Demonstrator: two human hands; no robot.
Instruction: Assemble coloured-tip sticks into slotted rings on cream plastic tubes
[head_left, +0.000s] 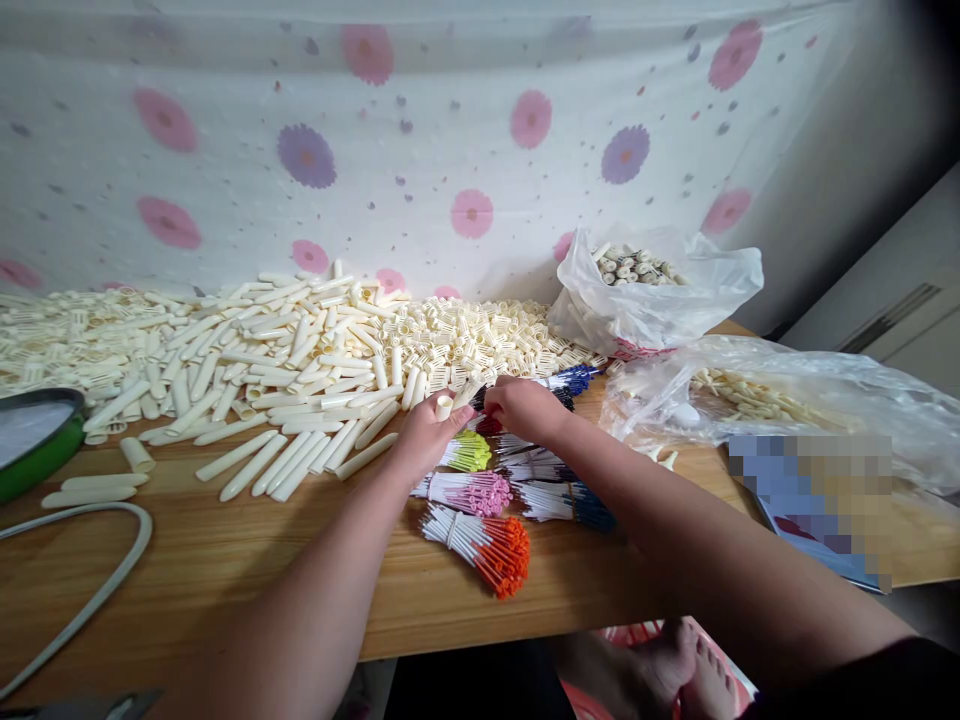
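My left hand [429, 432], near the middle of the wooden table [300, 560], is closed around a cream plastic part [444, 407] with its round open end showing. Just to its right, the fingers of my right hand [523, 408] are pinched together; what they hold is too small to make out. Below and between my hands lie bundles of thin white sticks with coloured tips: yellow-green [469, 452], pink [469, 492], orange [484, 548] and dark blue [571, 503]. Behind my right hand is a bright blue bundle [576, 379].
Cream tubes [292, 350] and small cream pieces [480, 340] are heaped along the back. A filled plastic bag [645, 300] stands back right, another clear bag [847, 400] in front. At left are a green-rimmed round object [45, 460] and a white cable [127, 560].
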